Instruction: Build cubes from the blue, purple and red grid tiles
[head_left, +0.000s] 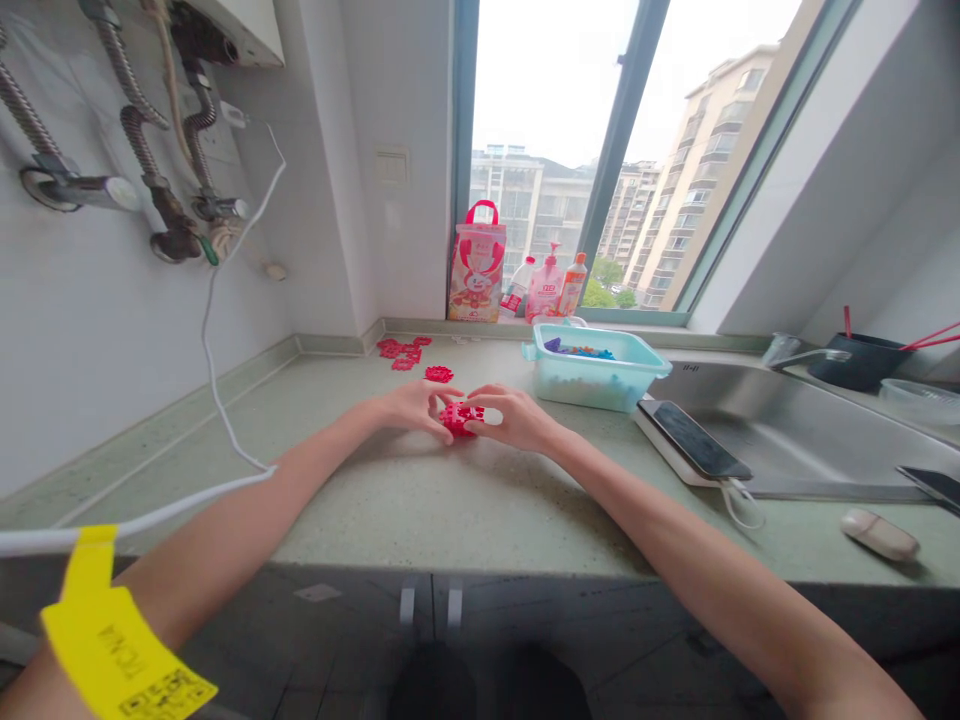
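Observation:
Between my two hands, a small red openwork plastic piece (455,419) rests on the pale green counter (375,510). The thumb and fingers of my left hand (415,408) are closed on its left side. My right hand (517,418) pinches it from the right with thumb and fingers. Just beyond my left hand lies another red toothed piece (439,374). Several flat red pieces (405,352) are scattered farther back toward the wall corner. How the held piece is built up is too small to make out.
A light teal bin (600,385) with blue, orange and purple pieces stands right of my hands. A phone on a white block (694,440) lies beside the steel sink (810,430). Bottles (545,290) and a red bag (477,270) stand by the window. A white cable (214,370) hangs left.

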